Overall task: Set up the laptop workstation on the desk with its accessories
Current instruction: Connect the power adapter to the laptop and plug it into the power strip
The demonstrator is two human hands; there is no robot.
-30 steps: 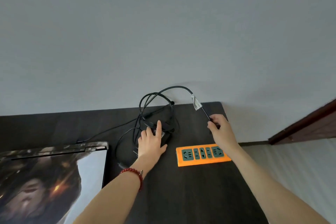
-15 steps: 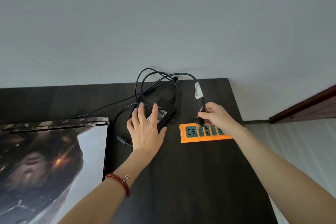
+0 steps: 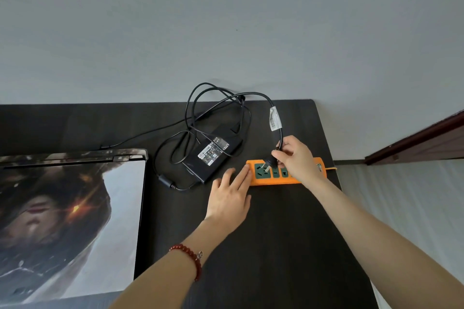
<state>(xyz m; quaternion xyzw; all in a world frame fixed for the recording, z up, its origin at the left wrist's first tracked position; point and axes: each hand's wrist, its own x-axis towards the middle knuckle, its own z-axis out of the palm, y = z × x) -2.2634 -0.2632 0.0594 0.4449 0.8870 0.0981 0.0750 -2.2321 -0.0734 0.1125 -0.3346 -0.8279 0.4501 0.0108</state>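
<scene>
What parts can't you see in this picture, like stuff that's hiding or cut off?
- Power strip: in the head view, the right hand covers its right sockets.
- Plug: whether its prongs are in a socket is too small to tell.
- Laptop: cut off by the left edge.
- Adapter: its label print is too small to read fully.
- Left hand: its fingertips touch the strip's end.

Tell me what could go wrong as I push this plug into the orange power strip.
The plug is tilted above the leftmost socket, so its prongs could miss or bend. Your right hand pinches close to the prongs, so a fingertip might touch metal. Your left hand only touches the end of the power strip, so it could slide. The tangled cable may tug on the adapter.
</scene>
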